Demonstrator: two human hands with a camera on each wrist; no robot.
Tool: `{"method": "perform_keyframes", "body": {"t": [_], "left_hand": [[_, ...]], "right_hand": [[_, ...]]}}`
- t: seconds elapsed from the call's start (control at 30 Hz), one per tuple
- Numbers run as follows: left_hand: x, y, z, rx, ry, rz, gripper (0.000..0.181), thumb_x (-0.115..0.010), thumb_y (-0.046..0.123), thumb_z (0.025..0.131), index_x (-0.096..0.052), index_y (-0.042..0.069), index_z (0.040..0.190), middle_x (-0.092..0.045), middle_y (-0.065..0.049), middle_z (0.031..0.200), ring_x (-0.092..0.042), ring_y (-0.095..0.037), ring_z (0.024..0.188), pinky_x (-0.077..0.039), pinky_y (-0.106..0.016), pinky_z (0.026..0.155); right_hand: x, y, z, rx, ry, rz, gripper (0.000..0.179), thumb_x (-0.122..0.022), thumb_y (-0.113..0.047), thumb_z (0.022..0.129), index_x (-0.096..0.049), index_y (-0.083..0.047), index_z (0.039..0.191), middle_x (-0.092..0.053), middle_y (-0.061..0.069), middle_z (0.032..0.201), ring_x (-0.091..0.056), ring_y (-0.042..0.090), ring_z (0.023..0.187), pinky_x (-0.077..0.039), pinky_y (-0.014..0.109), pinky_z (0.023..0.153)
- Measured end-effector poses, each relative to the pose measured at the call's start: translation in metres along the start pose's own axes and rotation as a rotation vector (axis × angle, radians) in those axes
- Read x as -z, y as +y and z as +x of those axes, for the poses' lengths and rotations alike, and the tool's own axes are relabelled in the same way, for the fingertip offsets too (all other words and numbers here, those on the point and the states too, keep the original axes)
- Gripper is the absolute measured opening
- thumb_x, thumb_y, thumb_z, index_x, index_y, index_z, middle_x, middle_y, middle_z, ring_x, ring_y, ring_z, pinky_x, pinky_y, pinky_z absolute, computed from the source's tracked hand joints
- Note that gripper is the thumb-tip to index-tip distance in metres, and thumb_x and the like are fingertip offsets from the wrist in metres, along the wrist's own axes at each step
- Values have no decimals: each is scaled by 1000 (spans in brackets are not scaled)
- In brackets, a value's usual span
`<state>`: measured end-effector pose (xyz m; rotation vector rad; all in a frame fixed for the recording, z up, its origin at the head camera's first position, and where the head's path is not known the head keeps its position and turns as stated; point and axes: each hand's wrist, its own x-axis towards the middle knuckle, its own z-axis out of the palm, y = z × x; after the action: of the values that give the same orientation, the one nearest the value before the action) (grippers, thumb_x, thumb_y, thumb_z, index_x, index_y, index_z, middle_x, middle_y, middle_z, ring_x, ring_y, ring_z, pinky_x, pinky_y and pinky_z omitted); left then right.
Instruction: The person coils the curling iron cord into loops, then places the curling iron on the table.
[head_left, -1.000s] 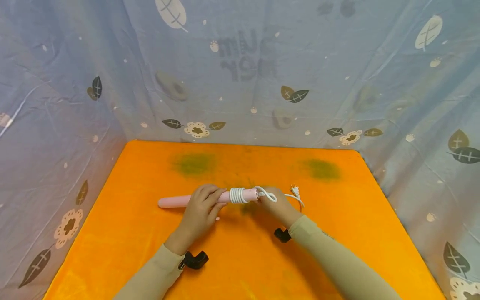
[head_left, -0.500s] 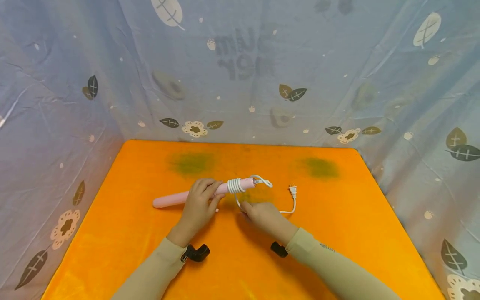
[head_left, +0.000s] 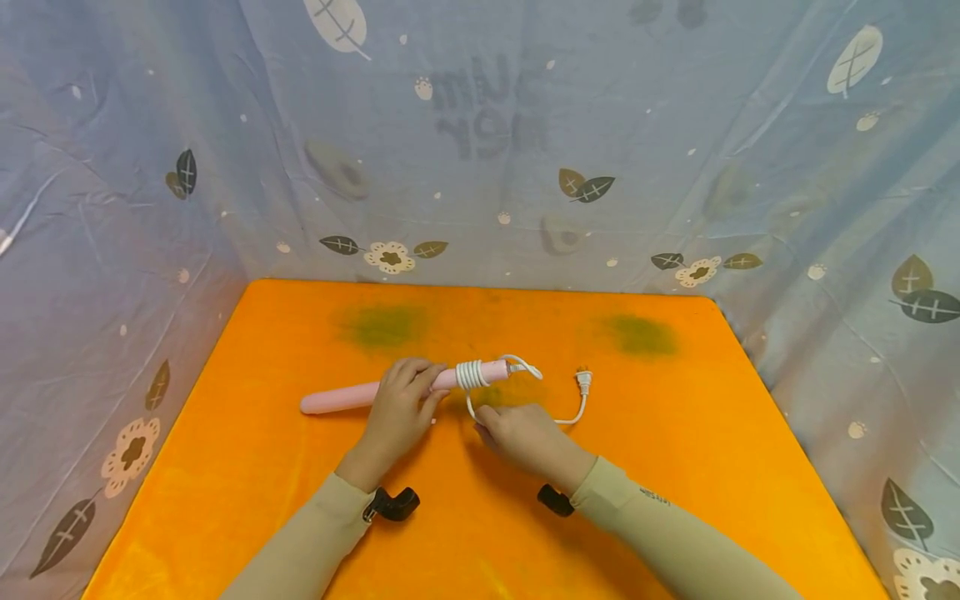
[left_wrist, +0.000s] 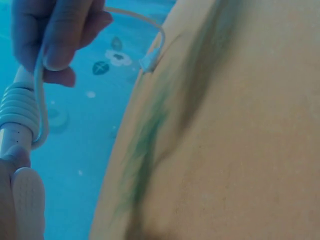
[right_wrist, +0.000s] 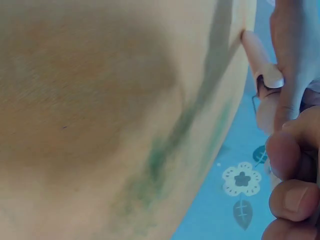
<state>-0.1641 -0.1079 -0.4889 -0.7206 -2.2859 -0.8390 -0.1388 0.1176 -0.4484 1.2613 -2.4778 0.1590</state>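
A long pink curling iron (head_left: 341, 398) is held in my left hand (head_left: 399, 410), which grips it around its middle. White power cord (head_left: 469, 375) is wound in several turns round its handle, near the right end. A pale thumb lever (left_wrist: 28, 200) shows beside the handle in the left wrist view. Between thumb and fingers my right hand (head_left: 528, 435) pinches a length of the cord just below the coils. Its curled fingers (right_wrist: 294, 200) show in the right wrist view, the cord there mostly hidden. The cord's loose end leads right to a white two-pin plug (head_left: 583, 382).
An orange cloth-covered table (head_left: 675, 483) with greenish smudges lies beneath both hands. Blue-grey patterned curtains (head_left: 480, 167) hang behind it and along both sides. A black curved piece (head_left: 395, 505) sits at the left cuff, and another black piece (head_left: 556, 500) at the right cuff.
My right hand has come from behind the iron's right end down to the near side, drawing the cord below it. The iron's right end has tilted up slightly; the left hand keeps its grip.
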Motion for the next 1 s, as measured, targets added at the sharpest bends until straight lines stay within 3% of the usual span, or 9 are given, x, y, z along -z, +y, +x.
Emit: {"method": "perform_keyframes", "body": {"t": [0.27, 0.4, 0.63, 0.83, 1.0], "left_hand": [[-3, 1, -3, -7, -51, 30, 36, -77, 16, 84, -68, 4, 117, -60, -9, 107, -54, -30, 104, -43, -47, 93], [-4, 1, -6, -2, -93, 32, 34, -76, 17, 85, -69, 5, 116, -60, -7, 107, -54, -29, 105, -42, -48, 92], [-6, 1, -10, -31, -162, 48, 30, -75, 19, 86, -70, 5, 113, -60, -7, 105, -54, -28, 103, -43, -47, 91], [-6, 3, -14, -31, -227, 46, 29, -74, 18, 87, -69, 6, 113, -61, -7, 107, -54, -28, 103, -42, -46, 92], [-6, 4, -16, -46, -247, 43, 29, -73, 20, 89, -69, 8, 115, -61, -6, 108, -53, -27, 105, -42, -45, 93]], "right_hand": [[6, -8, 9, 6, 34, 21, 23, -67, -15, 91, -48, -13, 78, -27, -8, 57, -27, 5, 45, -23, 19, 39], [10, -10, 12, 11, 40, 22, 21, -69, -17, 90, -51, -12, 81, -31, -7, 58, -27, 5, 44, -22, 18, 38], [22, -4, 19, -19, 69, 11, 17, -75, -24, 86, -62, -14, 83, -51, -5, 60, -46, 9, 47, -44, 27, 46], [37, 9, 25, -75, 54, 92, 24, -80, -26, 80, -60, -14, 76, -54, -5, 66, -46, 7, 51, -41, 21, 47], [47, 22, 27, -101, 24, 104, 24, -81, -30, 78, -64, -14, 80, -59, -5, 73, -54, 7, 58, -46, 21, 52]]}}
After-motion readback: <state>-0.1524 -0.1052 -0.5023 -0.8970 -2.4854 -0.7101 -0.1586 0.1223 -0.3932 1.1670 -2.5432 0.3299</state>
